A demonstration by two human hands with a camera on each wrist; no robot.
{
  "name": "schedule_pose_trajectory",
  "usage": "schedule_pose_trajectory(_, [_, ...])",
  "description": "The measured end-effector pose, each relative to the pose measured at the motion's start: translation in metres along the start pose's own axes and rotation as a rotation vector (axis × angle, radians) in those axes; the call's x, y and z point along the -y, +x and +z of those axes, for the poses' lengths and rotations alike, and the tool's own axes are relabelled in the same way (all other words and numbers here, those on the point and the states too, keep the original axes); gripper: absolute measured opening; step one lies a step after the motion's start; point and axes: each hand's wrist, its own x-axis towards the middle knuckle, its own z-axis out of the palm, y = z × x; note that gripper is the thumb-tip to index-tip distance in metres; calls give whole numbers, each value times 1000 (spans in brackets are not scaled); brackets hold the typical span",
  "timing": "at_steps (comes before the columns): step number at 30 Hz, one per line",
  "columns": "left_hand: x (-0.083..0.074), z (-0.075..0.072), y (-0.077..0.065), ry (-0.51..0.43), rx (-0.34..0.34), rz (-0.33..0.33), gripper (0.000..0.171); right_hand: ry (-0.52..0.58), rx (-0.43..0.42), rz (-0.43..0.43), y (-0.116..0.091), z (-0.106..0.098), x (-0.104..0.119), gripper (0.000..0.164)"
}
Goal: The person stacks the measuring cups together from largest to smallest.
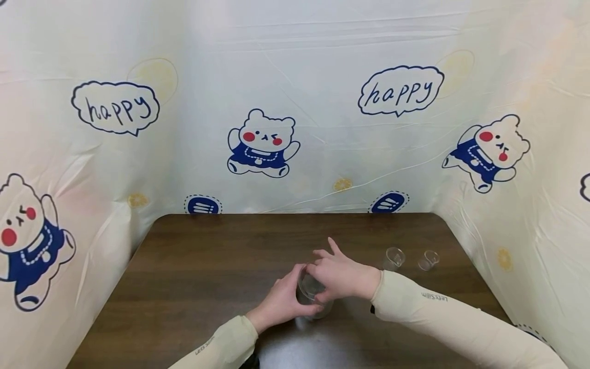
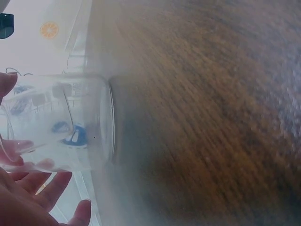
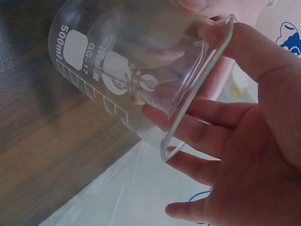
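Note:
A large clear glass beaker [image 3: 77, 44] marked 500ml stands on the table, and my left hand [image 1: 282, 303] grips its side, thumb in front and fingers round the back. Through its wall in the right wrist view, smaller printed labels show glass nested inside, including a smaller beaker [image 3: 116, 75]. My right hand [image 1: 343, 277] is over the mouth, its thumb and forefinger at the rim, seeming to pinch the smaller beaker; overlapping glass makes the exact contact hard to tell. Its other fingers spread outward. Two small beakers stand to the right, one nearer [image 1: 395, 258], one farther [image 1: 429, 260].
The dark wood table [image 1: 198, 277] reaches back to a pale printed curtain [image 1: 322, 154], which also hangs along both sides. Its rounded far corners lie near the curtain. My right forearm [image 1: 461, 320] stretches across the table's right part, in front of the small beakers.

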Motion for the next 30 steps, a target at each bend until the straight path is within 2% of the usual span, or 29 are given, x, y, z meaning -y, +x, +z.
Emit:
schedule_pose_trajectory(10, [1,1,0,15,-4,3,87,94,70,41,3,4,-3,54])
schedule_pose_trajectory(18, [2,3,0,-19,2,-12,89,175,126,51,6,3,-6,55])
schedule_pose_trajectory(30, [0,2,1,-26,11,-7,87,237,120,79,6,9,-8,54])
